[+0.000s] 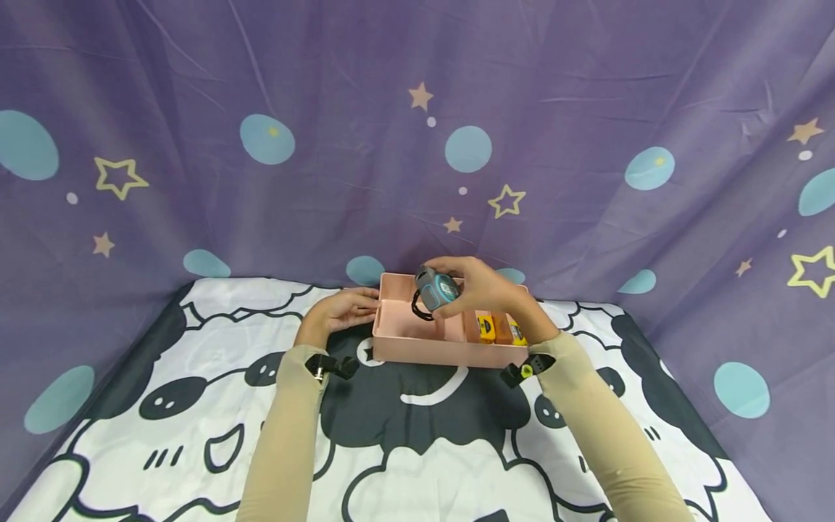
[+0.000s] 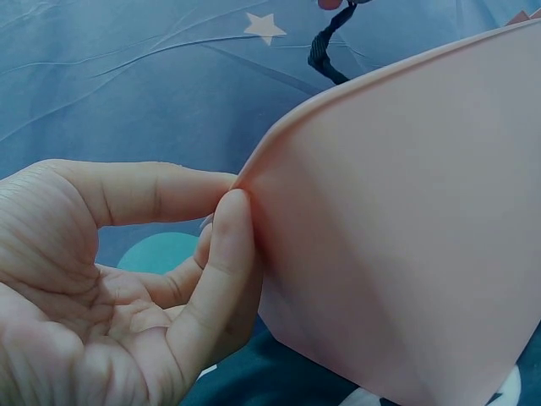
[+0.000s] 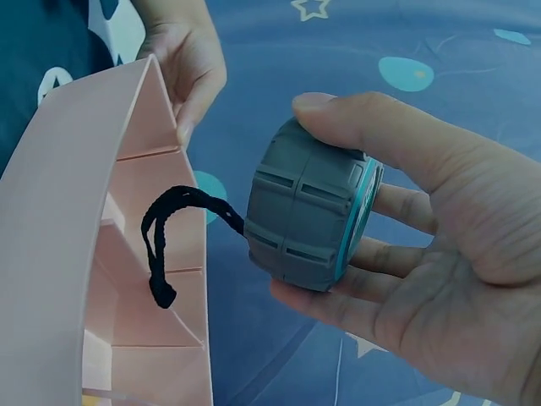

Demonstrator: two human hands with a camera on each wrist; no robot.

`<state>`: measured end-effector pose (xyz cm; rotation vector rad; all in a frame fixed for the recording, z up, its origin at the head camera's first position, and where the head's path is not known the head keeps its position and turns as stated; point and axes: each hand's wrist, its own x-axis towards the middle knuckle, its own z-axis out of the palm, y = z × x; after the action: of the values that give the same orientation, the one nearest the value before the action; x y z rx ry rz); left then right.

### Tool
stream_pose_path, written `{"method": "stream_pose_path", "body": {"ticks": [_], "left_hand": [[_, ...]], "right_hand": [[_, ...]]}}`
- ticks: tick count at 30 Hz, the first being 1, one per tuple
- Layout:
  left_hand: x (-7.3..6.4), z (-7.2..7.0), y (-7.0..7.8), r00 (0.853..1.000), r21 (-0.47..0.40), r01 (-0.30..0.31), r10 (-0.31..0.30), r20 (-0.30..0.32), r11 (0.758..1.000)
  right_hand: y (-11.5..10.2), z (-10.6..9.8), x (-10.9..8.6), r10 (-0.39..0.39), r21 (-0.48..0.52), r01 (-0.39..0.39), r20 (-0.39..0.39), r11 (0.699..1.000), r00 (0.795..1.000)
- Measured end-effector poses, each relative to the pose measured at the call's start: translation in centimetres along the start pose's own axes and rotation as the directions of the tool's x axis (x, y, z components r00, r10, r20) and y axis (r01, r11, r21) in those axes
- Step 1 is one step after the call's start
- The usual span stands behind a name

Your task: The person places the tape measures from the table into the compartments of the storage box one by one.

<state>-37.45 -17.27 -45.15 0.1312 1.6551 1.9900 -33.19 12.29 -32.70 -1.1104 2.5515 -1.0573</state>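
A grey and teal tape measure [image 1: 438, 288] with a black wrist strap [image 3: 169, 203] is in my right hand [image 1: 481, 288], above the pink storage box [image 1: 417, 349]. In the right wrist view, the right thumb and fingers grip the tape measure [image 3: 308, 207] by its sides, and the strap hangs over the box's compartments. My left hand [image 1: 344, 310] is at the box's left end. The left wrist view shows the thumb and a finger of that hand [image 2: 161, 262] pinching the edge of the box wall [image 2: 397, 194].
Two yellow packs with dark labels lie in the box's right part; the nearer one to the middle is a yellow pack [image 1: 485, 328]. Under the box is a black-and-white cartoon cloth [image 1: 424, 413]. A purple star-patterned curtain [image 1: 365, 145] rises right behind the box.
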Motion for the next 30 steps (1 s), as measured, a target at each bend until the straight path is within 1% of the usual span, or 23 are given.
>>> {"method": "stream_pose_path", "body": {"ticks": [4, 12, 18, 24, 30], "left_hand": [[0.2, -0.1, -0.2, 1.0, 0.001, -0.001, 0.001, 0.005, 1.0], [0.2, -0.1, -0.2, 1.0, -0.005, 0.003, -0.003, -0.004, 1.0], [0.0, -0.1, -0.2, 1.0, -0.014, 0.004, -0.004, 0.006, 1.0], [0.1, -0.2, -0.2, 1.0, -0.02, 0.013, -0.013, -0.001, 1.0], [0.1, -0.2, -0.2, 1.0, -0.017, 0.011, -0.011, -0.003, 1.0]], "right_hand": [[0.2, 0.1, 0.3, 0.016, -0.042, -0.016, 0.007, 0.999, 1.0], [0.4, 0.3, 0.7, 0.051, -0.044, -0.049, 0.029, 0.998, 0.998], [0.9, 0.6, 1.1, 0.071, -0.042, -0.069, 0.053, 0.997, 0.996], [0.9, 0.9, 1.2, 0.071, -0.052, -0.067, 0.071, 0.996, 0.995], [1.1, 1.2, 1.5, 0.057, -0.083, -0.051, 0.078, 0.995, 0.995]]}}
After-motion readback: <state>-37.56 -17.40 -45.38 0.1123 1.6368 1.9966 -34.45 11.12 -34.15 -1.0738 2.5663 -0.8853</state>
